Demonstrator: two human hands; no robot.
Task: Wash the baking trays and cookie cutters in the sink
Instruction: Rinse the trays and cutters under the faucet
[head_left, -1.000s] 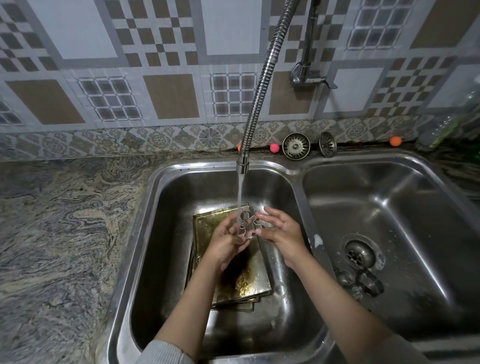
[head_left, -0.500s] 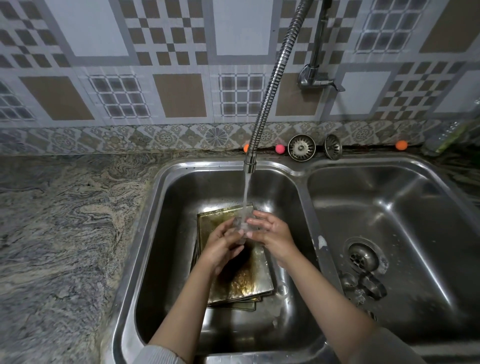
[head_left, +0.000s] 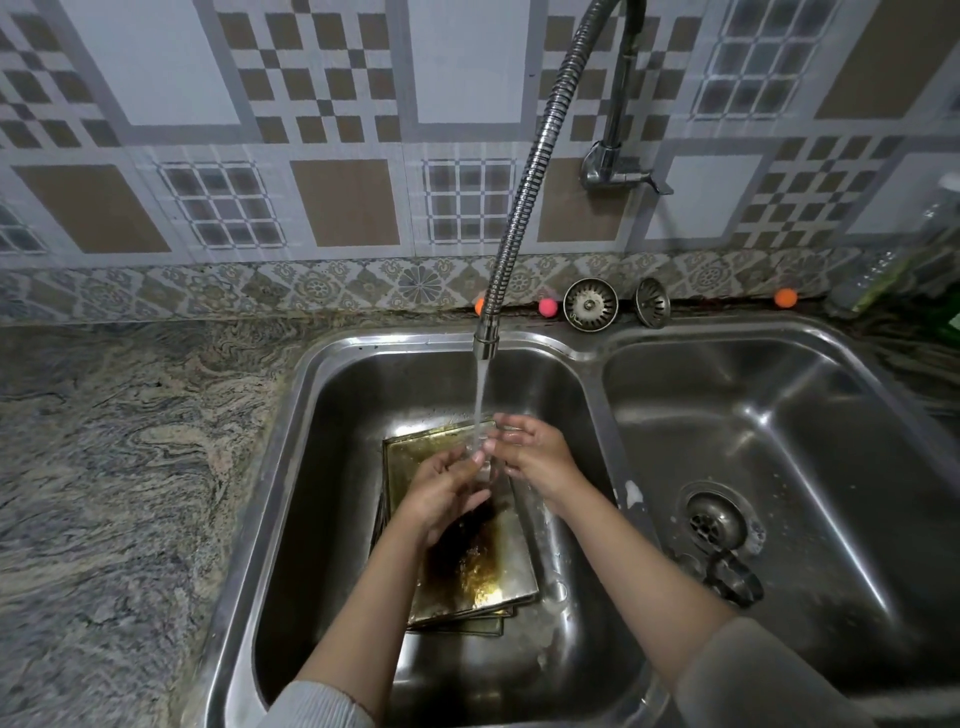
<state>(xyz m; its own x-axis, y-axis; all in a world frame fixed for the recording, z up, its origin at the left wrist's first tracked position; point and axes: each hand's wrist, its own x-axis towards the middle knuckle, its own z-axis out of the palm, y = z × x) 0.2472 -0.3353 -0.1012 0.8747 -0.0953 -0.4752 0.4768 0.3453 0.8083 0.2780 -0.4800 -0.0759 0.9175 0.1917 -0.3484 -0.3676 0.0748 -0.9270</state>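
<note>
Scene: a double steel sink (head_left: 291, 467) is seen from above, set in a veined stone counter (head_left: 114, 493); patterned wall tiles fill the upper part of the frame
Tap: a coiled metal hose (head_left: 524, 197) curves down from the top centre to a nozzle over the left basin; a stream of water (head_left: 480, 400) falls from it onto the hands
Left hand: the left hand (head_left: 441, 493) is held under the stream at the centre of the frame, palm turned up and fingers loosely curled toward the other hand; whether anything is gripped cannot be told
Right hand: the right hand (head_left: 535, 457) is held just right of the stream, its fingers bent inward and touching the left hand's fingertips; a thin metal piece seems to be pinched there, but the water blurs it, so the grasp cannot be told
Baking trays: a stack of baking trays (head_left: 498, 577) lies flat on the floor of the left basin, directly beneath the hands; the top one is stained dark brown and golden
Cookie cutters: dark metal cookie cutters (head_left: 732, 577) lie in the right basin, just below the drain (head_left: 714, 522)
Ledge behind the sink: two strainer plugs (head_left: 589, 304) are propped against the wall, with small pink and orange balls beside them
Sleeves: pale sleeves are seen at the lower edge of the frame
</note>
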